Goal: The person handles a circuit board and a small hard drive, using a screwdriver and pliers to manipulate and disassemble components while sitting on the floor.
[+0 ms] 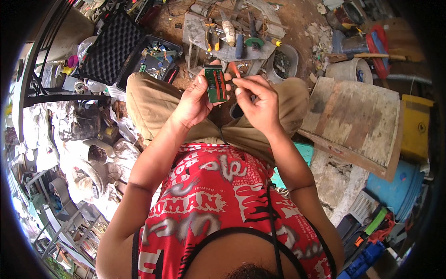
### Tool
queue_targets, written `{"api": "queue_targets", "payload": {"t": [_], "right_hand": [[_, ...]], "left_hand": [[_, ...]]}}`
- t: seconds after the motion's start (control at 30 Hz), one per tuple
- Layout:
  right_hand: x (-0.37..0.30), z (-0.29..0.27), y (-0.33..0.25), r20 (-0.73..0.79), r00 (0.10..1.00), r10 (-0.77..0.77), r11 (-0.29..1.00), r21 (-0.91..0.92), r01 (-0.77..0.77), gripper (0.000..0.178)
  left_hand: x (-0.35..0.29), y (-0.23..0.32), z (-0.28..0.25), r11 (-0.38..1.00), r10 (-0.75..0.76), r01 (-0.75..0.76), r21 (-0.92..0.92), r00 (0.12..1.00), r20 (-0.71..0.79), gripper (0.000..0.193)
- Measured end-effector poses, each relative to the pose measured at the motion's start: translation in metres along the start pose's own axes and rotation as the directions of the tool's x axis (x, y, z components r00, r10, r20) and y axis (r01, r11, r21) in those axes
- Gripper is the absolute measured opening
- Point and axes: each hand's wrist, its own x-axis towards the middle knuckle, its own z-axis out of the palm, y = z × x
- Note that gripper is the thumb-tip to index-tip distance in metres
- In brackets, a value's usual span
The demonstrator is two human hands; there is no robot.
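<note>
In front of my lap, my left hand grips a small green circuit board with reddish strips and a dark top edge. The thumb lies over the board's left side and the fingers pass behind it. Just right of the board, my right hand is closed in a pinch of thumb and forefinger. A slim orange piece shows beside those fingertips; whether they hold it is unclear. Beyond the hands stands a low grey worktable, with yellow-handled pliers and a blue-handled tool on it.
An open black case with foam lining and a tray of circuit boards lies at far left. A bucket stands right of the worktable. Nearer right are a worn wooden board and a blue drum. Scrap piles up leftward.
</note>
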Motion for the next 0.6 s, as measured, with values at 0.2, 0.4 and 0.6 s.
{"api": "queue_targets", "payload": {"t": [0.2, 0.4, 0.6], "right_hand": [[0.001, 0.000, -0.003, 0.198, 0.978, -0.064, 0.987, -0.134, 0.092, 0.029], [0.008, -0.001, 0.010, 0.264, 0.961, -0.082, 0.989, -0.098, 0.111, 0.027], [0.003, 0.004, 0.006, 0.191, 0.966, -0.172, 0.959, -0.192, 0.209, 0.016]], "left_hand": [[0.004, -0.003, 0.000, 0.975, 0.116, -0.118, 0.188, 0.993, 0.021, 0.065], [-0.001, 0.000, 0.000, 0.974, 0.083, -0.088, 0.211, 0.996, 0.035, 0.067], [-0.001, -0.003, -0.002, 0.934, 0.110, -0.111, 0.340, 0.994, 0.024, 0.063]]}}
